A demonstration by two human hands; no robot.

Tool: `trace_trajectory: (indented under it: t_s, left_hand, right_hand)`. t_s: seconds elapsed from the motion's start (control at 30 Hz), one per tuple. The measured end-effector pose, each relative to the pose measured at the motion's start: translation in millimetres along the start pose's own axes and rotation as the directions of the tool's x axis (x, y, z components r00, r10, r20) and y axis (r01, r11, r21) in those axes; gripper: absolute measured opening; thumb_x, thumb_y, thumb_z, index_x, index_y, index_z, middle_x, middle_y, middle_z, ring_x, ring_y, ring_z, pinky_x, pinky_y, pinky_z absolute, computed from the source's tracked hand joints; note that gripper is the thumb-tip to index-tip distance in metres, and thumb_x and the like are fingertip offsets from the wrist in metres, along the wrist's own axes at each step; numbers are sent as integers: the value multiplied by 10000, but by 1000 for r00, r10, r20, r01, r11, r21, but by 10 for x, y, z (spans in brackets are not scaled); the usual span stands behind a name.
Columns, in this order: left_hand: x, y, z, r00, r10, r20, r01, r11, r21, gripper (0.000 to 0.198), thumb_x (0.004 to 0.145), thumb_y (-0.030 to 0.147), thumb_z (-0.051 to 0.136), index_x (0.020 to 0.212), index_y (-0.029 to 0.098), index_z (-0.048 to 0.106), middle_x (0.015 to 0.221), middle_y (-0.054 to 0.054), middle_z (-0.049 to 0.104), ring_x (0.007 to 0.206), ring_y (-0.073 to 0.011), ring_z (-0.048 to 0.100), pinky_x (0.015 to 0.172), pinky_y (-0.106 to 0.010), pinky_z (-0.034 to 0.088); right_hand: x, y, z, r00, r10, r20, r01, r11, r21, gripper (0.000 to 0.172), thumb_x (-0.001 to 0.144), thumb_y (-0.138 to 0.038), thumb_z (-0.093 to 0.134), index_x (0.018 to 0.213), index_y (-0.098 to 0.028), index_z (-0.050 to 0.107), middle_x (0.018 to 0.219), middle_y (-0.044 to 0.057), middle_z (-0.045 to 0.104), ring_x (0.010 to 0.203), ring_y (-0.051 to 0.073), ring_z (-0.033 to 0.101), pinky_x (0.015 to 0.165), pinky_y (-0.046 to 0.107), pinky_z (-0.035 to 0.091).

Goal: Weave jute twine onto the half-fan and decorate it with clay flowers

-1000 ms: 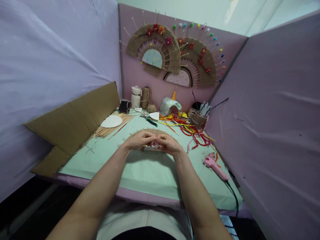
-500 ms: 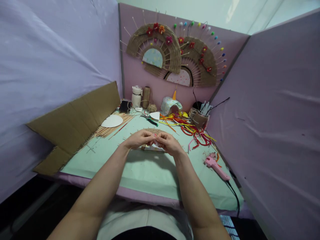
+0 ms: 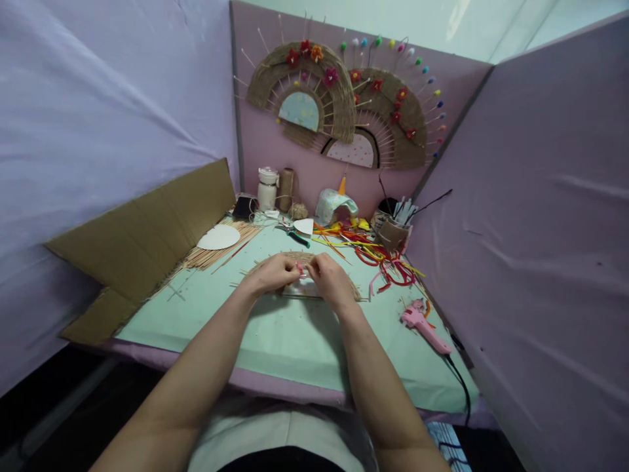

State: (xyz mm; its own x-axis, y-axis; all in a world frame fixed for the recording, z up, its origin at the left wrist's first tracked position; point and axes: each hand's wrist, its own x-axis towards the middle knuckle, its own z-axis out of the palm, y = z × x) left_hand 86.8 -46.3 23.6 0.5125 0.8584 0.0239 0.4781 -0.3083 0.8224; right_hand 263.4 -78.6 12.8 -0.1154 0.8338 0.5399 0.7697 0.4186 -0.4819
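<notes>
My left hand [image 3: 279, 270] is closed in a pinch on a small curled pink piece, which looks like a pipe cleaner [image 3: 299, 267]. Just to its right, my right hand [image 3: 328, 276] is pinched shut too, its fingertips a little apart from the left ones; what they hold is too small to make out. Below both hands lies a half-round twine weaving [image 3: 350, 282] with thin sticks jutting from its rim. Its pale inner half-circle [image 3: 305, 288] is partly covered by my hands.
A pink glue gun [image 3: 426, 329] lies at right, its cord over the edge. Red, orange and yellow pipe cleaners [image 3: 393, 269] lie behind it. Green-handled pliers [image 3: 299, 238], sticks [image 3: 246, 235], a white oval [image 3: 219, 237] and folded cardboard [image 3: 147, 229] are farther back and left.
My fingertips have moved slightly apart. The right hand has turned and shifted right, and the pink piece now shows at my left fingertips.
</notes>
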Motion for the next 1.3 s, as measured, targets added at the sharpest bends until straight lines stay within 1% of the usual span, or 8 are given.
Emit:
trace_trajectory:
  t_s: [0.13,0.23,0.33,0.4,0.6,0.87,1.07,1.3]
  left_hand:
    - [7,15,27,991,117,-70,-113,992,59,374,836,437,505,558,187,500,457,29,494,433,-124,499,433,-231,367]
    - [40,13,56,907,322,-271,-288,944,160,297,775,464,643,863,181,617,848,-50,656,812,-203,627,697,-303,504]
    - [85,-31,104,801,495,-338,-402,862,309,739,654,384,793,1299,216,476,1349,-145,499,1273,-285,449,1022,-436,405]
    - [102,-59,132,793,526,-309,-421,838,346,822,685,325,778,1397,239,377,1440,-143,417,1353,-272,372,1096,-448,334]
    - [93,-75,137,823,519,-231,-432,836,339,415,803,195,623,1213,194,561,1184,-95,638,1093,-215,584,970,-370,450]
    - [109,-80,118,832,472,-292,-342,850,401,337,753,122,614,1085,177,626,1103,-92,674,1025,-223,613,939,-372,470]
    - [115,-133,113,769,513,-383,-343,835,431,363,763,114,627,1124,145,612,1112,-103,674,1039,-218,611,953,-373,473]
    - [105,-79,158,745,565,-354,-371,792,484,413,769,103,646,1176,148,592,1095,-96,675,1054,-228,596,961,-391,469]
  right_hand:
    - [-9,-4,5,995,46,-91,-50,998,-33,166,893,-267,499,734,-221,490,730,10,548,658,154,468,632,268,344]
    - [9,43,-11,972,98,-213,-75,991,114,202,900,-315,484,722,-221,470,693,-13,532,637,137,471,636,252,364]
    - [15,57,-17,968,121,-219,-69,971,229,186,891,-334,495,746,-216,494,696,-18,552,647,130,500,653,249,391]
    - [8,34,-12,978,124,-167,-73,956,284,178,883,-339,504,757,-214,511,700,-17,567,653,133,519,656,252,402]
    - [-3,-13,-23,984,138,-109,-88,923,374,183,869,-341,532,740,-211,527,693,-11,587,648,137,556,649,259,423]
    - [25,53,-89,972,219,-85,-150,860,488,206,901,-364,498,815,-191,571,715,-9,587,646,132,582,615,250,467]
    - [17,19,-36,990,17,-143,39,923,382,198,828,-382,649,925,-211,632,1053,73,581,930,185,587,638,256,511]
    - [4,15,3,991,-28,-134,65,959,274,121,850,-270,622,751,-202,636,1074,97,577,1050,229,548,871,386,498]
